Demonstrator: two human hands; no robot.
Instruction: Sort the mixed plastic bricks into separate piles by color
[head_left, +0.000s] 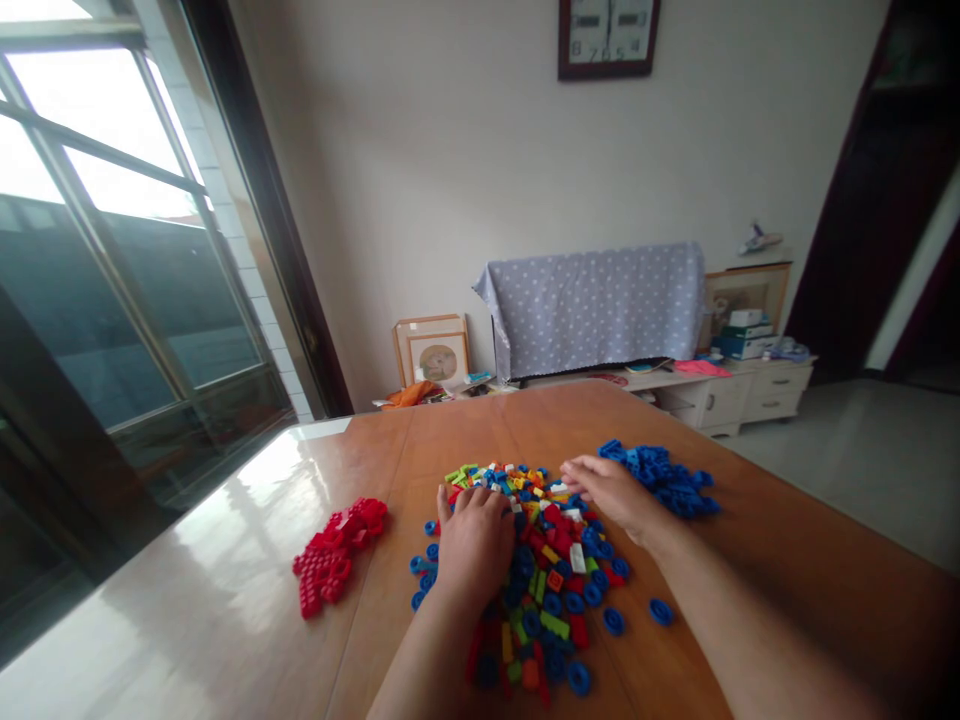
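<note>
A mixed pile of toy building bricks point(555, 625), in red, blue, green, yellow, orange and white with blue wheels among them, spreads over the middle of a wooden table point(240, 650). My left hand point(474, 540) rests palm down on the pile's left part, fingers a little apart and bent onto the bricks. Its fingertips are partly hidden, and no brick shows in its grip. At the pile's right edge my right hand point(611, 490) is open, fingers stretched leftward over the bricks near a white one. Just beyond it lies a heap of blue bricks point(664, 478).
A group of red bricks point(337, 555) lies apart on the left of the table. One loose blue wheel point(661, 612) sits near my right forearm. Behind the table stand a low white cabinet point(750, 395) and a cloth-covered screen shape point(596, 310). A glazed door point(127, 230) is at left.
</note>
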